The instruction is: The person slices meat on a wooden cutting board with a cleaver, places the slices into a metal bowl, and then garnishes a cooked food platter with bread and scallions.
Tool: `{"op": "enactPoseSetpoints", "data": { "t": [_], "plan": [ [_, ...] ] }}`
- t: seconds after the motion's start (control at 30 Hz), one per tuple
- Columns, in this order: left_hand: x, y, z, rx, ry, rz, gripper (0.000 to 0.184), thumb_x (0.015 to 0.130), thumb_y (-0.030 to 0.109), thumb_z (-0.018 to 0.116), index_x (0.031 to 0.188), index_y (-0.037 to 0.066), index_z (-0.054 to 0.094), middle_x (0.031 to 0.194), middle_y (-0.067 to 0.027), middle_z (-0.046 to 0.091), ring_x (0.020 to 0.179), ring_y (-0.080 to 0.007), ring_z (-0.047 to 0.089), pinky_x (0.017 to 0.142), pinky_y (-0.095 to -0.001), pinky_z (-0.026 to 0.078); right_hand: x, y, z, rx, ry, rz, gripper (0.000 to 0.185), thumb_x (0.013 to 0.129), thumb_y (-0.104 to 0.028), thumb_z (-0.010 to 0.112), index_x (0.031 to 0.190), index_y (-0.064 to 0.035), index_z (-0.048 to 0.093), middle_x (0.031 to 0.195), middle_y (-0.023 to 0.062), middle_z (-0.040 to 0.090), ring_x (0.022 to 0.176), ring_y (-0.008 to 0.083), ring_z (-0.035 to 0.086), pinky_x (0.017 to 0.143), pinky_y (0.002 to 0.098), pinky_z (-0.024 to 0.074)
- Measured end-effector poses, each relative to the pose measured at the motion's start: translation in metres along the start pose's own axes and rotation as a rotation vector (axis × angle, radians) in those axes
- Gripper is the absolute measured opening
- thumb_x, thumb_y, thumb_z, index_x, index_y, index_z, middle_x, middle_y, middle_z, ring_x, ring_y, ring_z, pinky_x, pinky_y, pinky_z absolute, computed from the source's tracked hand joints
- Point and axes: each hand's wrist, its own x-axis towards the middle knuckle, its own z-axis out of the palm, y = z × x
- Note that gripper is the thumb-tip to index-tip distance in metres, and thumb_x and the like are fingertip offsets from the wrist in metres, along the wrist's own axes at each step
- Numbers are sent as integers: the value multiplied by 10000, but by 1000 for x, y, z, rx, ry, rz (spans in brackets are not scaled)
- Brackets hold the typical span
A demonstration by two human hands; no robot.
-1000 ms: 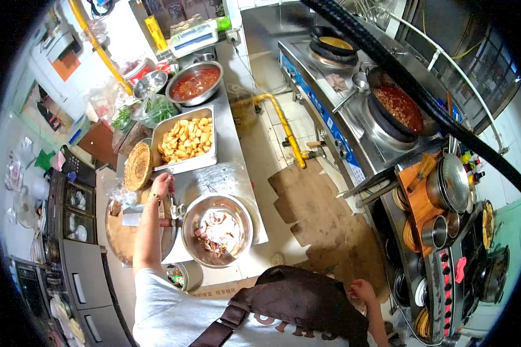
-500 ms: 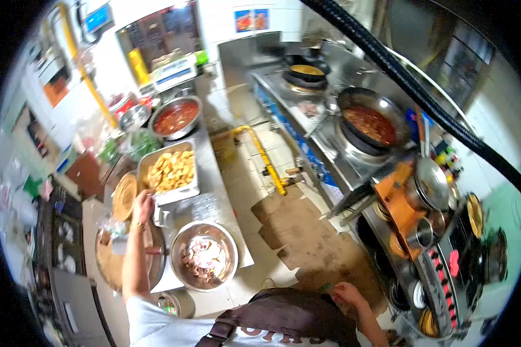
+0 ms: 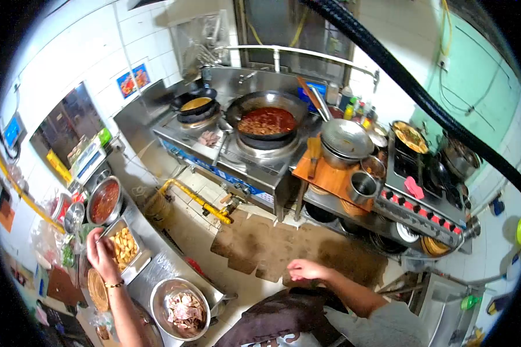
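Note:
My left hand (image 3: 101,255) is at the left rim of a rectangular metal tray (image 3: 140,263), its fingers curled closed on the edge. The tray holds yellow-brown fried chunks (image 3: 123,247). Close to my left wrist lies a round woven brown mat (image 3: 97,289). A steel bowl (image 3: 156,301) of pale sliced pieces (image 3: 185,310) sits at the counter's near end. My right hand (image 3: 307,270) hangs over the floor in front of my body, fingers loosely bent and apart, with nothing visible in it.
Beyond the tray stands a basin of red sauce (image 3: 105,199). Across the aisle, a wok (image 3: 266,115) with red food sits on the stove. A yellow pipe (image 3: 197,199) runs low by the stove. Pans (image 3: 347,139) rest on an orange board (image 3: 324,179). A black hose (image 3: 399,75) crosses overhead.
The view has swung right, bringing more of the stove and right wall in. My left hand has shifted along the tray's rim. My right hand has risen in front of my body.

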Motion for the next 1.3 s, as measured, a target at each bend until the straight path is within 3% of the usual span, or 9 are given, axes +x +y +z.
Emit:
{"op": "enactPoseSetpoints", "data": {
  "t": [0.2, 0.33, 0.43, 0.53, 0.63, 0.83, 1.03, 1.2, 1.3],
  "plan": [
    [-59, 12, 184, -813, -298, -578, 177, 936, 204, 432, 978, 51, 509, 722, -10, 464, 608, -108, 408, 521, -224, 348, -30, -55, 20, -218, -61, -360, 610, 821, -195, 638, 1327, -79, 318, 1088, 134, 531, 977, 212, 534, 831, 334, 463],
    [-107, 8, 292, -1177, -438, -773, 173, 925, 225, 461, 933, 62, 517, 726, -20, 469, 648, -122, 412, 605, -242, 360, -85, -67, -2, -136, 149, -338, 911, 726, -329, 721, 1405, -147, 142, 1180, 234, 473, 1105, 310, 464, 889, 414, 424],
    [-132, 21, 359, -1263, -434, -895, 158, 926, 190, 459, 912, 43, 513, 738, -26, 470, 669, -141, 417, 652, -264, 387, -116, -27, -44, -16, 417, -278, 818, 719, -304, 739, 1364, -139, 264, 1165, 185, 468, 1080, 259, 472, 846, 398, 448],
    [-155, 37, 413, -1193, -474, -975, 194, 944, 212, 419, 943, 39, 507, 729, -22, 462, 663, -143, 410, 644, -271, 372, -144, 7, -90, 479, 598, -472, 586, 759, -19, 673, 1266, -90, 388, 1092, 83, 464, 939, 163, 549, 801, 280, 494],
    [-179, 56, 461, -1092, -593, -995, 202, 956, 243, 400, 969, 66, 497, 732, -3, 455, 651, -122, 408, 604, -257, 369, -204, -10, -139, 412, 787, -582, 491, 798, 51, 589, 1241, -37, 397, 1165, 94, 439, 968, 196, 579, 788, 286, 509],
    [-210, 92, 540, -1129, -738, -1033, 221, 967, 209, 336, 973, 41, 479, 685, -28, 451, 603, -140, 406, 569, -282, 363, -287, -33, -228, 154, 1056, -665, 156, 848, 43, 440, 937, -13, 556, 1143, 154, 531, 651, 107, 578, 562, 217, 436],
    [-223, 102, 600, -1327, -799, -1047, 214, 953, 221, 406, 1012, 38, 499, 759, -38, 438, 688, -141, 392, 642, -257, 357, -324, -43, -268, 354, 1022, -448, 183, 848, -43, 505, 1021, 3, 542, 933, 88, 583, 652, 107, 563, 555, 217, 433],
    [-227, 100, 650, -1270, -875, -840, 211, 953, 223, 397, 1026, 58, 507, 762, -81, 545, 715, -208, 505, 665, -325, 421, -349, -49, -293, 445, 979, -252, 120, 854, -70, 517, 957, -16, 547, 832, 66, 582, 604, 96, 537, 493, 211, 414],
    [-233, 93, 678, -1143, -908, -547, 191, 956, 189, 388, 1057, 51, 475, 727, -110, 554, 599, -184, 513, 583, -290, 424, -360, -55, -304, 705, 955, -498, 77, 864, -82, 511, 907, -27, 545, 788, 61, 575, 564, 95, 521, 470, 206, 413]
  ]
}}
